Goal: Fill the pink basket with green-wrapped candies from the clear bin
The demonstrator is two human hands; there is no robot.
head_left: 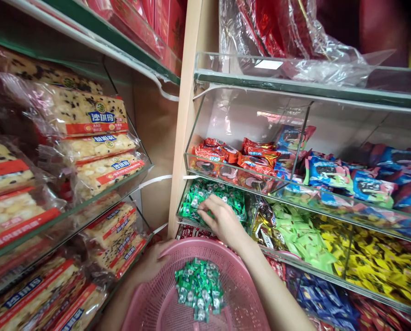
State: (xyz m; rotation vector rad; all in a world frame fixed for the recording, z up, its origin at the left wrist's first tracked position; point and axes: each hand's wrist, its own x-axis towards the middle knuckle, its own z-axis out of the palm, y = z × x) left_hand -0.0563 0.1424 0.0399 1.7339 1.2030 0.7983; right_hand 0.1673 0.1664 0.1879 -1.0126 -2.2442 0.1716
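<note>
My left hand (153, 259) is closed on the left rim of a pink perforated plastic basket (241, 271). Inside the basket lies a pile of small green-wrapped candies (200, 287). My right hand (221, 216) reaches over the basket to a glass-fronted shelf compartment filled with similar green-wrapped candies (231, 195). Its fingers are curled together at the front of that compartment, and the fingertips point left. Whether a candy is between them I cannot make out.
Bagged sachima cakes (95, 110) are stacked on glass shelves at the left. A wooden post (179, 161) divides the two shelf units. Right of the green candies are light green packets (302, 234) and yellow ones (378, 262). Red packets (257, 156) sit above, behind a glass lip.
</note>
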